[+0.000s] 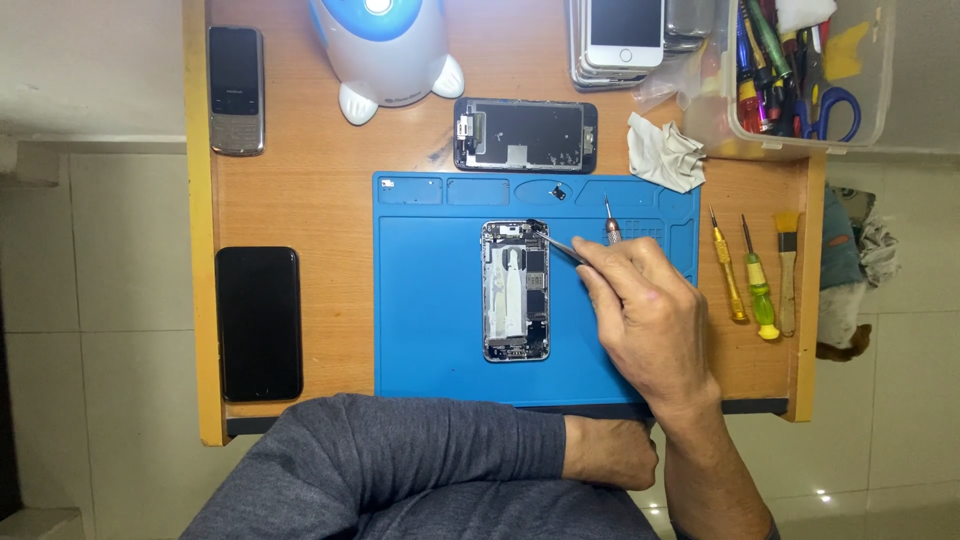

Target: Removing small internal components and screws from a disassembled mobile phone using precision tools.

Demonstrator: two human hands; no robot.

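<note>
While the right hand (645, 310) pinches a pair of tweezers (560, 243) with its fingers closed on them, their tip touches the upper right corner of the opened phone (515, 291), which lies face-up near the middle of the blue mat (430, 340). Left of the phone the mat is bare as far as its edge, and below the phone a strip of mat runs to the front edge of the worktop (310, 200). The left hand (610, 452) sits below the mat at that front edge, loosely curled, holding nothing I can see, with the grey sleeve (400, 465) along the edge.

Just right of the phone, under the right hand, a screwdriver (610, 225) pokes out. Above the mat lies a detached screen panel (525, 135), with a crumpled cloth (663, 152) to its right. Right of the mat lie a yellow screwdriver (728, 270), a green-handled one (758, 285) and a small brush (787, 270), close to the worktop's right edge. Left of the mat a black phone (259, 322) lies flat, and a keypad handset (236, 90) is farther up.

The worktop is orange wood with a yellow rim, over a pale tiled floor (110, 300). The opened phone shows a silver frame, dark boards and a pale strip down its middle
</note>
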